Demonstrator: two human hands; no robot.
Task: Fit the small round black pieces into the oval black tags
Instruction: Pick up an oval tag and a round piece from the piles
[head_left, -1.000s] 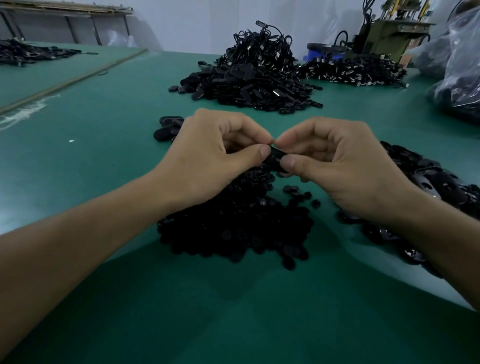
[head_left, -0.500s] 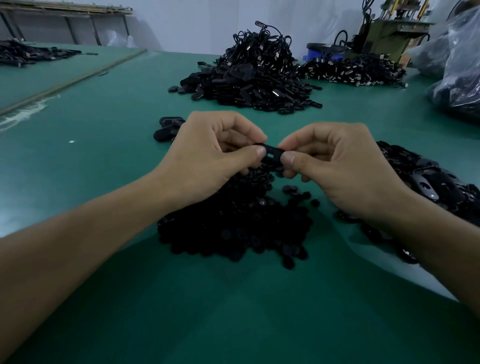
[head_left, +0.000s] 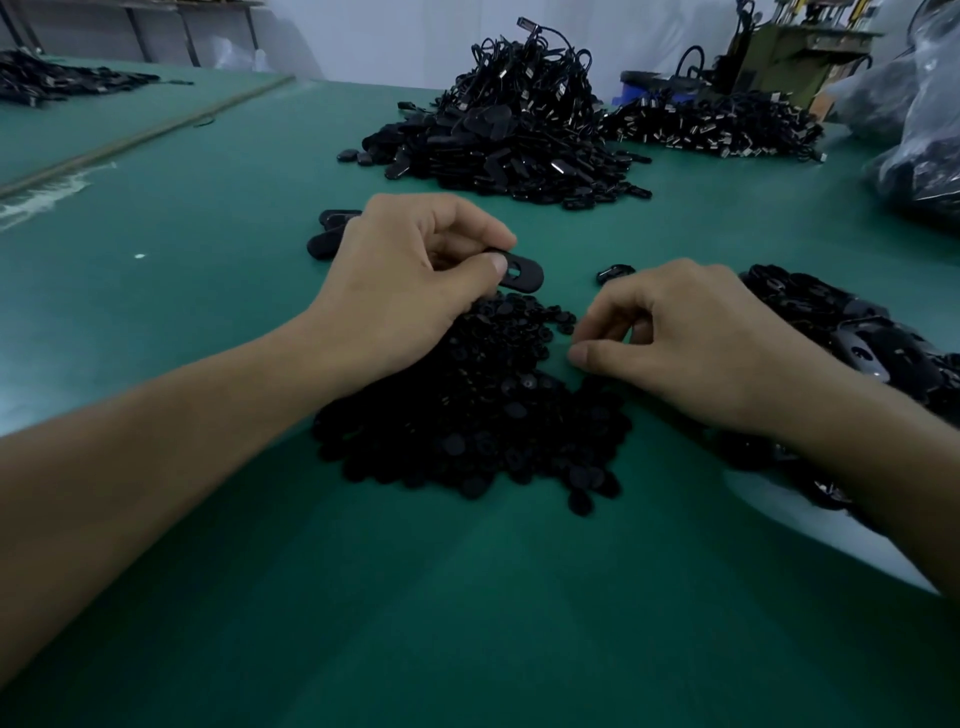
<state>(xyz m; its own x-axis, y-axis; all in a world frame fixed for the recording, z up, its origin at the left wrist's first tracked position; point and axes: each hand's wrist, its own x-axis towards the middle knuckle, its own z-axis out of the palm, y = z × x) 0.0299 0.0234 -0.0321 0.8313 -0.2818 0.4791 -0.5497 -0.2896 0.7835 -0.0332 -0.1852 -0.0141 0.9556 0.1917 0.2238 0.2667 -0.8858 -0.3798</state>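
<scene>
The green desk takes nearly all the room in front of me. Far back on it stands a tall heap of black parts with cords. Nearer, in the middle, lies the flat pile of round pieces, and at the right a loose spread of tags. A moment ago both hands met over the pile and held one tag between them. Now they have come apart. The left hand alone holds the tag, pinched at one end between thumb and curled fingers, and the free end sticks out to the right, just above the far edge of the pile. The right hand has let go and dropped to the right edge of the pile. Its fingers are curled and the thumb and forefinger tips are close together, but I cannot tell if a piece is already between them. I judge that it is fetching a round piece for this tag, so the fitting is not yet done. The tag is a flat, matt black oval with rounded ends. Its small hole sits near the thumb and faces up, and it looks empty to me.
</scene>
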